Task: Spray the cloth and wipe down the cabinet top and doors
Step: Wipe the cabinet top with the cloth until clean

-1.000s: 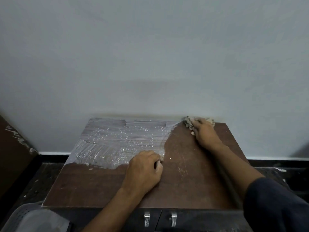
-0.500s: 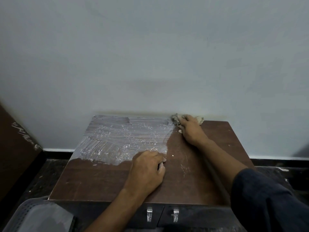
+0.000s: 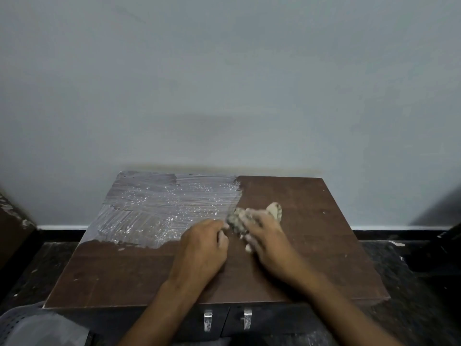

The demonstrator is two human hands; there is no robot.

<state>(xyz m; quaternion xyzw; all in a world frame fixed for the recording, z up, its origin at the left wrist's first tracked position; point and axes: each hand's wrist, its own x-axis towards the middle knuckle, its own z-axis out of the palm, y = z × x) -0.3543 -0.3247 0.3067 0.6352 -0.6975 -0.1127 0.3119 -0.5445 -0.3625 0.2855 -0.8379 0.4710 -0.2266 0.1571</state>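
The cabinet top (image 3: 311, 245) is a brown board set against a pale wall (image 3: 224, 83). Its rear left part is covered by a whitish, wet-looking film (image 3: 162, 211) with streaks and shiny specks; the rest is bare brown with a few scratches.

The right hand (image 3: 268, 239) lies palm down near the middle of the top, its fingers curled over a crumpled, dirty cloth (image 3: 249, 216) and pressing it on the board at the right edge of the film. Part of the cloth sticks out beyond the fingertips.

The left hand (image 3: 203, 248) rests just beside it as a loose fist, knuckles close to the cloth; whether it holds anything cannot be told.

Below the front edge, two metal door handles (image 3: 227, 319) show on the dark doors. At the lower left corner sits a grey perforated basket (image 3: 15, 320); its contents are blurred.
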